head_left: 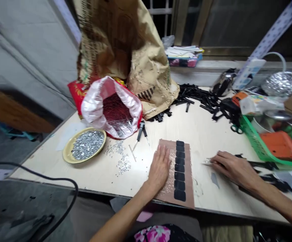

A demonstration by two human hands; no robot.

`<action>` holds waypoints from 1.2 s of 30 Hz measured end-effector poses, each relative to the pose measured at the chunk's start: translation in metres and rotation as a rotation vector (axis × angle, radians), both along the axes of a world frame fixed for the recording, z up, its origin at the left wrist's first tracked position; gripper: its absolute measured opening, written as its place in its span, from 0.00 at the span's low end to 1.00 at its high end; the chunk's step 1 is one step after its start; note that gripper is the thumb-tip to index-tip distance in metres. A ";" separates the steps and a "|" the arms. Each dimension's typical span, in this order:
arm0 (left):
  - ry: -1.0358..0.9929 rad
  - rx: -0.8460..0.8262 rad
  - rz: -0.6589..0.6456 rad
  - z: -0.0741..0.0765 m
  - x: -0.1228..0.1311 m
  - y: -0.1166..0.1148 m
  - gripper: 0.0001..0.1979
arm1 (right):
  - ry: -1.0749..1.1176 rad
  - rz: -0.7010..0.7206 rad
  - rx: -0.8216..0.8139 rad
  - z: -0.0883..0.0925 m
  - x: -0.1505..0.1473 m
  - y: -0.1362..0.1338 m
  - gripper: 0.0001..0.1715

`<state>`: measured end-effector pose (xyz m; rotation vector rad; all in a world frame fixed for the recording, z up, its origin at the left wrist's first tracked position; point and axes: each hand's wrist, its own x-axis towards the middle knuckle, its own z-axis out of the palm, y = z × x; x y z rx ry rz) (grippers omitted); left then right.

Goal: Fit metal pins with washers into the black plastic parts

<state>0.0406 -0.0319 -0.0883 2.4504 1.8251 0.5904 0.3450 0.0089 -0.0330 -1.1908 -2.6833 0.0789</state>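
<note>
Left fingers flat on brown sheet, beside rounded black squares; right fingers pinching a shiny bit

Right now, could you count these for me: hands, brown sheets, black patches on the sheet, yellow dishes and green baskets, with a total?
Left hand and right hand: 2
Brown sheet: 1
Black patches: 8
Yellow dish: 1
Green basket: 1
Total: 13

Eight black patches, one yellow bowl
</note>
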 end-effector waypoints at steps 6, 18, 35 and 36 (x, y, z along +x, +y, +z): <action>-0.130 -0.016 -0.009 0.022 -0.005 -0.015 0.20 | 0.044 0.080 0.152 0.023 -0.040 0.034 0.10; -0.257 0.154 0.266 0.055 -0.127 -0.077 0.11 | -0.037 0.805 0.301 -0.023 -0.321 0.101 0.12; -0.144 -0.011 0.338 0.027 -0.174 -0.103 0.12 | 0.493 0.347 0.042 0.041 -0.260 0.056 0.15; -0.131 -0.011 0.332 0.026 -0.175 -0.103 0.12 | 0.474 0.311 0.026 0.038 -0.253 0.048 0.15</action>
